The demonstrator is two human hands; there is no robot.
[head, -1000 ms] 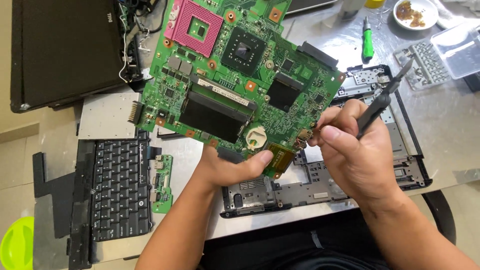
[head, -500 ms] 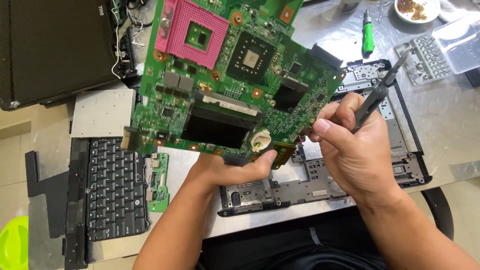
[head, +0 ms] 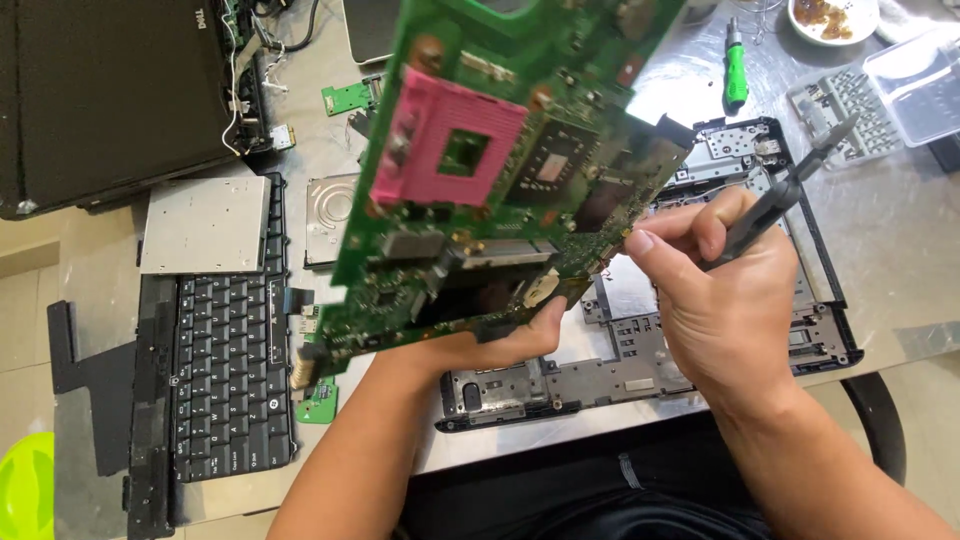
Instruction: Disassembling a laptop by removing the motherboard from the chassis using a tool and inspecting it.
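Up close to the camera, the green motherboard point(head: 500, 170) is held raised and tilted above the table point(head: 900, 250), its upper edge running out of the top of the view and partly blurred. The left hand point(head: 480, 345) holds it from below at its lower edge, thumb lying along the edge and the other fingers hidden behind the board, so the hand is closed on the motherboard. A pink square processor socket point(head: 450, 150) sits on the board's upper left part, with dark chips to its right. The right hand point(head: 725, 300) is just beside the board's right edge, its fingers wrapped around a dark slim tool point(head: 790, 195) that slants up and to the right; the forefinger tip points at the board's edge, though whether it touches cannot be told. Beneath both hands lies the black laptop base frame point(head: 720, 350), flat on the table. To the left lie a detached black keyboard point(head: 225, 370), a grey metal plate point(head: 205, 225) above it, and a closed dark laptop lid point(head: 110, 100) at the far left corner. A small green circuit piece point(head: 318, 403) lies just beside the keyboard's lower right corner. Farther back on the right are a green-handled screwdriver point(head: 736, 65), a small white dish point(head: 833, 18) and a clear plastic box point(head: 915, 85).
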